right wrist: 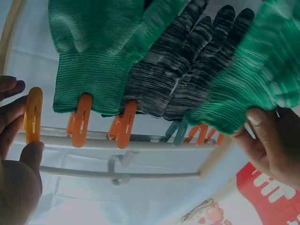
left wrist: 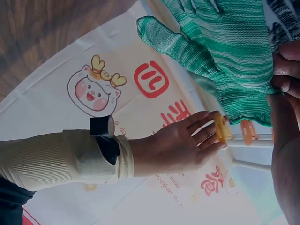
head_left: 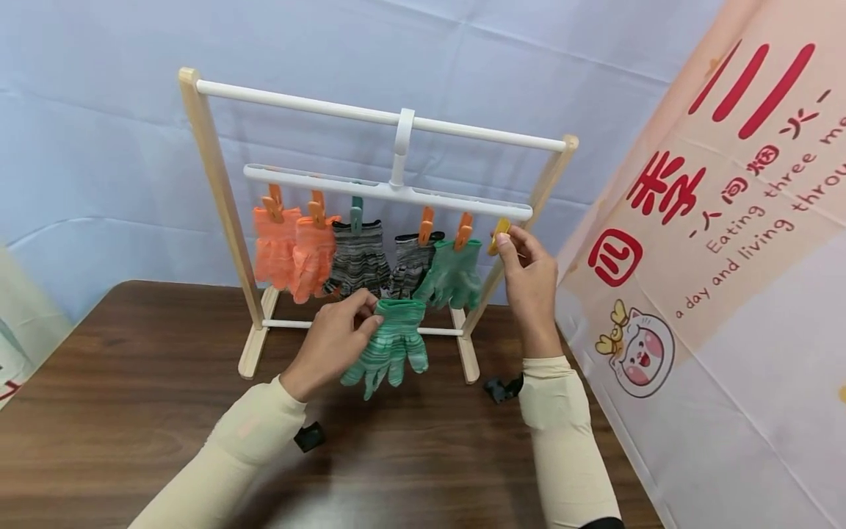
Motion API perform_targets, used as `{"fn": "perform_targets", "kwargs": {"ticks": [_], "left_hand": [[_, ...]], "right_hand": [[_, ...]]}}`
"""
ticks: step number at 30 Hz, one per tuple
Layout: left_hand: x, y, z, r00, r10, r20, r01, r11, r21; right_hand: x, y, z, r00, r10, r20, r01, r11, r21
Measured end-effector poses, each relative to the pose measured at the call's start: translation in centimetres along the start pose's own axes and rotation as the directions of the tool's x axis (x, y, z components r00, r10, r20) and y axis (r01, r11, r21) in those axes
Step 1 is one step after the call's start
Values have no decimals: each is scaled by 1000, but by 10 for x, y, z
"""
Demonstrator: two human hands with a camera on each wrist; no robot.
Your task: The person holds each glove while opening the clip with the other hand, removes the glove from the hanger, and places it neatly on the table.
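Observation:
My left hand [head_left: 337,334] pinches a green striped glove [head_left: 394,334] by its cuff, and the glove's fingers hang down in front of the rack. At the right end of the white hanger bar [head_left: 456,200], my right hand [head_left: 534,275] pinches a yellow clothespin [head_left: 500,234] between thumb and fingers. Just left of that clothespin, another green glove [head_left: 459,273] hangs from an orange clip [head_left: 464,231]. Seen from the right wrist, the yellow clothespin [right wrist: 33,115] is upright beside the hung green glove [right wrist: 93,56], and the held striped glove [right wrist: 253,79] is at the right.
Two orange gloves [head_left: 276,246] and two dark grey striped gloves [head_left: 360,257] hang clipped along the bar. The wooden drying rack [head_left: 218,184] stands on a brown table [head_left: 132,411]. A printed banner [head_left: 714,294] lines the right side.

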State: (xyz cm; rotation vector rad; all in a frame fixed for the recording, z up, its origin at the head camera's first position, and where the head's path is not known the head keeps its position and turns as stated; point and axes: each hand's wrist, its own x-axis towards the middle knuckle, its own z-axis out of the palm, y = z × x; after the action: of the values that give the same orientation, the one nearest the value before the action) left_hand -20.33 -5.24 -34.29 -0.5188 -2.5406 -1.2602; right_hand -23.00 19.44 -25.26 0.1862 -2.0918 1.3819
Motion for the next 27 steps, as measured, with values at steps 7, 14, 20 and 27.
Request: {"fn": "perform_targets", "kwargs": {"ticks": [7,14,20,27], "left_hand": [[-10,-18,-13,999,-44,-3,44,999,19],[-21,-35,-25,995,-95,10,95,995,15],[-31,-49,-34,990,-138,19,138,990,-4],[-42,-64,-42,982,-187,34,188,981,-46]], "right_hand": [[10,32,1,999,-35,-28,34,999,-40],[9,33,2,999,-45,-23,43,997,-68],[7,34,2,998,-53,-18,52,997,-55],[7,37,3,998,-54,-37,51,996,-74]]}}
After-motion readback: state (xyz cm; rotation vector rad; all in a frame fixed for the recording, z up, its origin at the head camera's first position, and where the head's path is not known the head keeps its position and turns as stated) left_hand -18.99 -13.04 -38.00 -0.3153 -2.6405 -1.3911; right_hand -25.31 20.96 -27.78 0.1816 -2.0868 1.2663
